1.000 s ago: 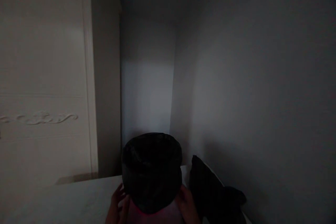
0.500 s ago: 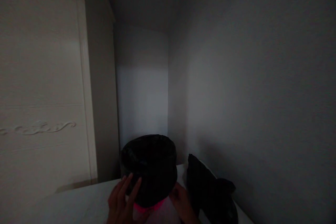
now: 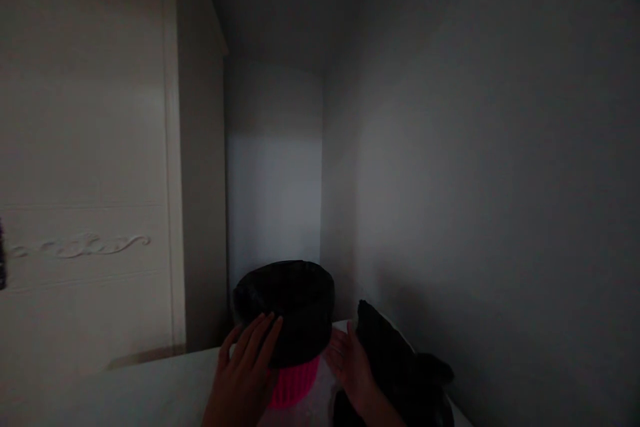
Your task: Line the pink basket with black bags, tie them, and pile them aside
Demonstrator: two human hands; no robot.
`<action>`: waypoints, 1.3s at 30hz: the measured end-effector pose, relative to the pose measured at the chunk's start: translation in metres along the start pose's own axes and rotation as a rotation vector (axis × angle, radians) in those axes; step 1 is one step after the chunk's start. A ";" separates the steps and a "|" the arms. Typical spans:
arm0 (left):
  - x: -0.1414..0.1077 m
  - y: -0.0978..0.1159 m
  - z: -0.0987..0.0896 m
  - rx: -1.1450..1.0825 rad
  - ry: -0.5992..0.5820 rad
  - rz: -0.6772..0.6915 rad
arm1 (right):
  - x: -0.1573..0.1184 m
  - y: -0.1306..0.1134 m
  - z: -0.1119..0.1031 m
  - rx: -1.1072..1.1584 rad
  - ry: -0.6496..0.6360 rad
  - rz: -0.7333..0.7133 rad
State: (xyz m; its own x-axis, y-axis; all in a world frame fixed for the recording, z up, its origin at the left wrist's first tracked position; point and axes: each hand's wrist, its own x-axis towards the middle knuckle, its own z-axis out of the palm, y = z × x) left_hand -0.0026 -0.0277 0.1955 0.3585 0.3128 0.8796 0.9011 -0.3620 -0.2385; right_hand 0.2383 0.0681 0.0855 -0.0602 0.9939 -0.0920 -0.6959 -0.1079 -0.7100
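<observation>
A bright pink ribbed basket or bin [image 3: 295,385] stands on a white surface, its upper part covered by a black liner that looks like a plastic bag [image 3: 305,333]. The liner is folded out over the rim, and its dark hollow faces up. My left hand [image 3: 245,367] lies against the front left of the liner, fingers stretched out flat. At the liner's lower right edge is my right hand [image 3: 350,363], fingers extended and palm turned toward the bin. Whether its fingertips touch the liner is too dark to tell.
A dark bundle [image 3: 395,353], seemingly black plastic or cloth, lies at the right by the wall [image 3: 475,180]. The white tabletop [image 3: 165,387] reaches left toward a pale cabinet [image 3: 90,147] with carved trim. The room is dim.
More of the pink bin shows below the liner. My left hand has moved up and right over the liner's front, and my right hand's fingers have straightened from a curled grip.
</observation>
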 end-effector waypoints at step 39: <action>0.070 0.000 -0.016 -0.307 -0.618 -0.418 | -0.004 -0.098 0.086 -0.410 0.040 -0.548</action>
State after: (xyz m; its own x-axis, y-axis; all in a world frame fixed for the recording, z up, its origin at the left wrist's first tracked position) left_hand 0.0187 -0.0199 0.2637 0.1574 0.8722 0.4631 0.9153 -0.3049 0.2632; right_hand 0.2453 0.0768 0.2158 0.2550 0.9067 0.3359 -0.2905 0.4032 -0.8678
